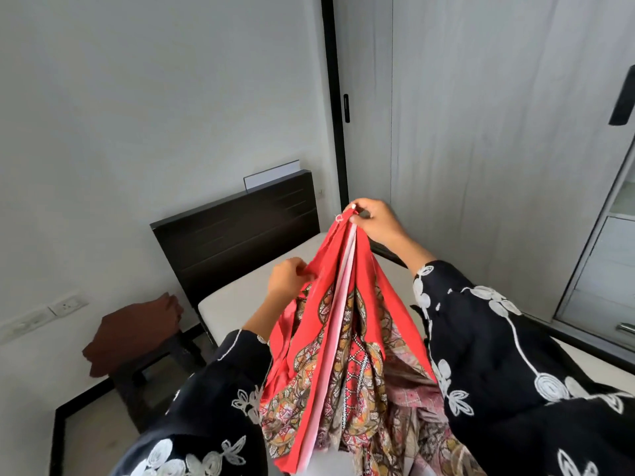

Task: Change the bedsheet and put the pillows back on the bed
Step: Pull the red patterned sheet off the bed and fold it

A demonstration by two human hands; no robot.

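— What is seen of the bed?
— A bare white mattress [240,300] is shown, set against a dark headboard [240,231] in the room's corner.
— Where is the bedsheet found?
— The red patterned bedsheet [343,341] is held up above the mattress, gathered into hanging folds that fan out downward between two black embroidered sleeves [498,355].
— Is anything noted beside the bed?
— A brown cloth [137,324] is draped over a dark stool [144,376] on the left.
— How are the hands placed?
— The sheet's top corner is pinched by the right hand [376,221], which is raised highest. A side edge lower down is pinched by the left hand [288,278].
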